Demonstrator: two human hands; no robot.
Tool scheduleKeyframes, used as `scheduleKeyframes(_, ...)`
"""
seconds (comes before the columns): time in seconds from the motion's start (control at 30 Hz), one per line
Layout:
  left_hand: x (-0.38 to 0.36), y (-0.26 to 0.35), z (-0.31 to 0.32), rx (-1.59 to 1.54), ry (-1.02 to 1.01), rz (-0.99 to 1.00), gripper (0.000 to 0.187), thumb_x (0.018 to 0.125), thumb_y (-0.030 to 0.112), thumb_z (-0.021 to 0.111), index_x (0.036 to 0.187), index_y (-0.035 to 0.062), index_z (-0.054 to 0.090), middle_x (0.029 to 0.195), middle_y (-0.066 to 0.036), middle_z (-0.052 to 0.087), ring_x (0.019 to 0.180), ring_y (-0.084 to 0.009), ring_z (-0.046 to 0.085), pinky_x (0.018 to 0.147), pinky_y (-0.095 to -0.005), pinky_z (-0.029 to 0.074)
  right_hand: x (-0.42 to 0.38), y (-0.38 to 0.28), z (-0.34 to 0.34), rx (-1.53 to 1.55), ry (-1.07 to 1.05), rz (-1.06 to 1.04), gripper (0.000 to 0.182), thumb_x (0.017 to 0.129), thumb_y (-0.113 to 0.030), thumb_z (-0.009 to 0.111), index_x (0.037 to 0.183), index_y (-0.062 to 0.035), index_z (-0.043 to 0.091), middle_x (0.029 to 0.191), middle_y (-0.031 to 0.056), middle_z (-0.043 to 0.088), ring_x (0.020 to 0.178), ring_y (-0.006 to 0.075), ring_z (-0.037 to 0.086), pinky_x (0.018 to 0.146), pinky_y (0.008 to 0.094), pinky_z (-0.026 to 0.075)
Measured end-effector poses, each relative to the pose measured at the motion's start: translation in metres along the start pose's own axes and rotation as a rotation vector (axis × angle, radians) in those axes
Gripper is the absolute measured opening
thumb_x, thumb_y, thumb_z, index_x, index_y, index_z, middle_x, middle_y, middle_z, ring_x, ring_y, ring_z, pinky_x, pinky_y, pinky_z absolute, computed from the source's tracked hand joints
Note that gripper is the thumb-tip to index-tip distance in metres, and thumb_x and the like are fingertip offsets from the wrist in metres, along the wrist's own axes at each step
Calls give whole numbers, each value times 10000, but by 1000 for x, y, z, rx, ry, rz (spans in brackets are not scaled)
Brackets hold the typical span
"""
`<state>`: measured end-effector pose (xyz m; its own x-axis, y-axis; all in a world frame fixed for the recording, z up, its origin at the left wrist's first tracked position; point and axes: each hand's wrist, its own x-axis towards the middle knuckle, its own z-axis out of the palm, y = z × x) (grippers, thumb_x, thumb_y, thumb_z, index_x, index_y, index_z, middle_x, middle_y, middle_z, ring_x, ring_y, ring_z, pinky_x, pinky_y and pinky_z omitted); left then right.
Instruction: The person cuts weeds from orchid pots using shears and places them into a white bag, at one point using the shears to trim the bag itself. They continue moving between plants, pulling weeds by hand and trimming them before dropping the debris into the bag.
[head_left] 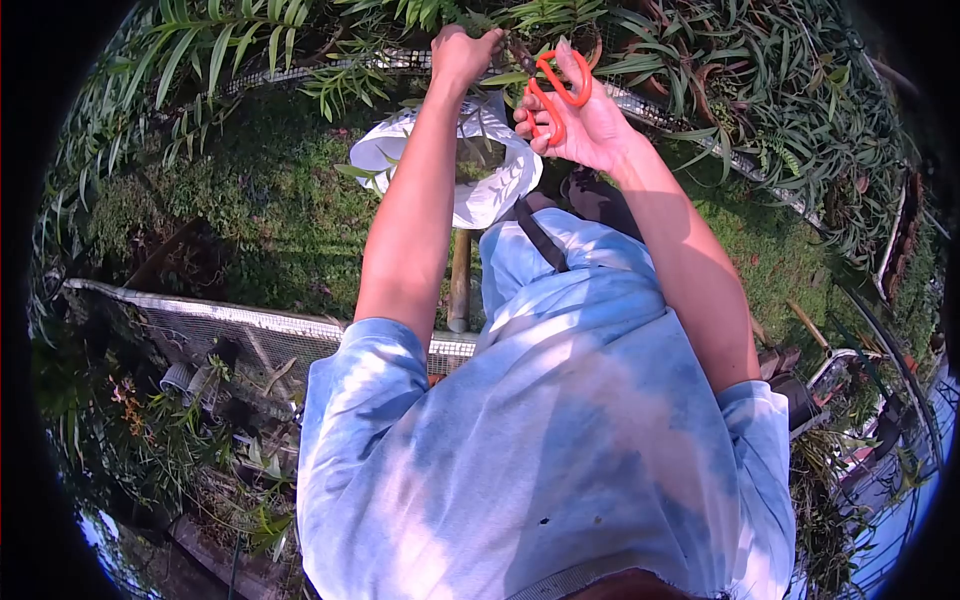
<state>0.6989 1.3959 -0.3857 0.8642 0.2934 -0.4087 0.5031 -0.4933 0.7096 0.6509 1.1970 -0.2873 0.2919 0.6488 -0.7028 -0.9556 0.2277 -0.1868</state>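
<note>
My right hand is closed on a pair of scissors with orange loop handles. The thumb is in one loop and fingers are in the other, and the loops stand apart. The dark blades point up and left toward my left hand, among the green leaves. My left hand's fingers are bent together at the edge of the plants; what they pinch is hidden. Below both hands is a white sack or bag with a wide round mouth. A few leaves show at its opening.
Long-leaved plants crowd the far side behind a pale mesh-edged border. Mossy ground lies between the beds. Behind me runs another mesh-covered bench, and a wooden post stands near the sack.
</note>
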Motion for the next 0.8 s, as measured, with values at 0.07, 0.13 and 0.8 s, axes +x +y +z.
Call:
scheduleKeyframes(0.07, 9, -10, 7, -32, -35, -14, 392, 844, 407, 774, 880, 17, 793, 766, -134, 755, 760, -228, 737, 744, -374, 558, 5, 0, 4, -17, 71, -6, 806, 805, -837, 588, 896, -36, 566, 892, 99, 569, 777, 176, 588, 574, 250, 483)
scheduleKeyframes(0.13, 13, -16, 13, -134, -77, -22, 339, 860, 389, 746, 932, 62, 801, 803, -130, 764, 794, -249, 749, 781, -387, 577, 12, 2, 4, -51, 129, -15, 803, 796, -839, 598, 865, -39, 562, 856, 90, 562, 744, 170, 582, 560, 248, 478)
scheduleKeyframes(0.8, 15, -13, 15, -434, -264, 28, 208, 944, 115, 683, 1102, -9, 736, 992, -101, 755, 876, -151, 740, 761, -270, 567, 30, -1, -1, -9, 168, -77, 776, 792, -839, 597, 833, -68, 511, 850, 85, 541, 710, 145, 537, 543, 231, 449)
